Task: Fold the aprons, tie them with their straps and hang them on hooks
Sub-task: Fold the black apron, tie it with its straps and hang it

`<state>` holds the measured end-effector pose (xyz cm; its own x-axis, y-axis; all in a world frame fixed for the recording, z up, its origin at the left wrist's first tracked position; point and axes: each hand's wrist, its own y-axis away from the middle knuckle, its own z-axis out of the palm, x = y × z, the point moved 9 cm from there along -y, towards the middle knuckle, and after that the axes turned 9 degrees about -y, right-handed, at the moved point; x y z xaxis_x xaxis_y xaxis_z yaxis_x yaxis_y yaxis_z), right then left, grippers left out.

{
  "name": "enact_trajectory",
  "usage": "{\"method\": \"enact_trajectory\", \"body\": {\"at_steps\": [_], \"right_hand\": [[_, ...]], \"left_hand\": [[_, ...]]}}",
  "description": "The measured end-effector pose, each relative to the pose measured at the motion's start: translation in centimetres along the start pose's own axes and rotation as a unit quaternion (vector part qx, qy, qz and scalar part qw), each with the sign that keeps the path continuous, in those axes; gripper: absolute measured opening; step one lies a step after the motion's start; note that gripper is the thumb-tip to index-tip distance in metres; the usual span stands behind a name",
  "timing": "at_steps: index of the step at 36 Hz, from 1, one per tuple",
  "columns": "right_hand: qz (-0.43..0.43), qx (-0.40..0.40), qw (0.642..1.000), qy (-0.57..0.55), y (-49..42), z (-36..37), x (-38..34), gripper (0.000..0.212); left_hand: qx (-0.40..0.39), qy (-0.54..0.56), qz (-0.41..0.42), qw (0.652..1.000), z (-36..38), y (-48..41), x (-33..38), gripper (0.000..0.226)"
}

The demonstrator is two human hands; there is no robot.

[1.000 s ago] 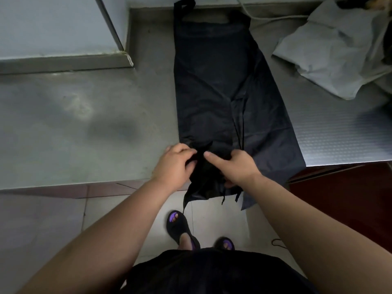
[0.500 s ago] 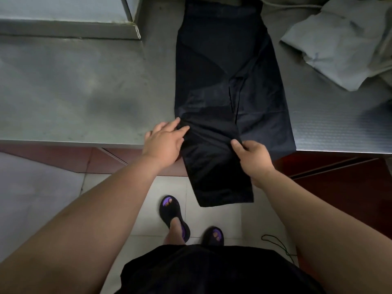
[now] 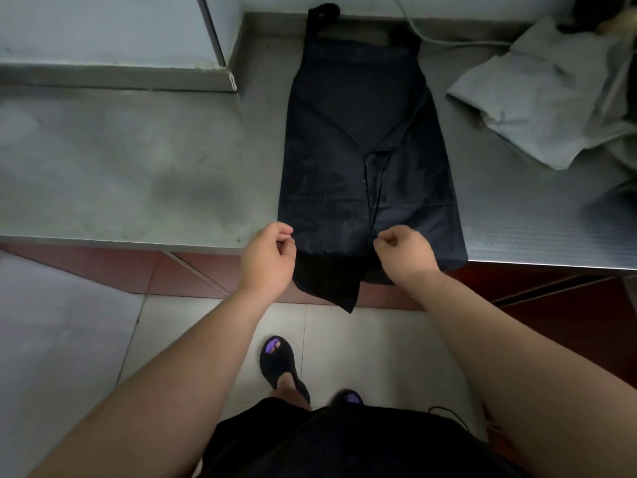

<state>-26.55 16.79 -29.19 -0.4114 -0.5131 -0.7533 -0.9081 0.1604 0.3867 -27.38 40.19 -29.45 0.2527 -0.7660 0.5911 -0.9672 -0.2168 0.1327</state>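
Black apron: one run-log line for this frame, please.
step: folding | black apron: lengthwise on steel counter, near end overhanging | left hand: pinches near end | right hand: pinches near end

Nothing readable anywhere in the frame: no text, label, brand, number or sign on the black apron (image 3: 362, 132) in the middle, on the grey cloth (image 3: 537, 108) at upper right, or on the steel counter (image 3: 120, 167) at left.

Apron (image 3: 365, 139) lengthwise on the counter (image 3: 138, 167), near end over the front edge; another cloth (image 3: 537, 108) to its right.
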Motion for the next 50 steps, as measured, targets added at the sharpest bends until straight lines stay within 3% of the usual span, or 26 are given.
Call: {"method": "enact_trajectory", "body": {"at_steps": [15,22,26,29,34,42,45,48,50], "right_hand": [[0.011,0.043,0.999,-0.013,-8.8,-5.0,-5.8,0.034],[0.011,0.017,1.000,-0.010,-13.9,-3.8,-7.0,0.034],[0.010,-0.035,0.999,0.025,-15.7,-1.6,-7.6,0.049],[0.001,-0.067,0.996,0.055,-16.5,0.3,-8.2,0.056],[0.002,-0.063,0.996,0.069,-18.1,2.1,-9.2,0.041],[-0.010,-0.083,0.994,-0.069,-18.8,1.5,-10.6,0.011],[0.054,-0.110,0.960,-0.250,-18.5,0.3,-10.5,0.015],[0.089,-0.162,0.937,-0.298,-17.9,-0.2,-10.4,0.007],[0.118,-0.161,0.929,-0.311,-17.7,-0.3,-9.5,0.034]], "left_hand": [[-0.064,-0.043,0.113,0.991,-0.3,-10.4,7.8,0.025],[-0.110,-0.135,0.205,0.963,1.6,-16.4,11.8,0.044],[-0.194,-0.154,0.190,0.950,4.0,-18.3,11.5,0.058],[-0.210,-0.131,0.156,0.956,4.2,-19.0,10.6,0.053],[-0.229,-0.124,0.164,0.951,4.3,-18.8,10.0,0.041],[-0.231,-0.150,0.153,0.949,4.3,-18.7,9.8,0.041],[-0.225,-0.157,0.145,0.951,4.4,-18.6,10.0,0.040],[-0.206,-0.134,0.128,0.961,4.3,-18.6,10.4,0.036],[-0.199,-0.113,0.120,0.966,4.6,-18.0,10.7,0.036]]}}
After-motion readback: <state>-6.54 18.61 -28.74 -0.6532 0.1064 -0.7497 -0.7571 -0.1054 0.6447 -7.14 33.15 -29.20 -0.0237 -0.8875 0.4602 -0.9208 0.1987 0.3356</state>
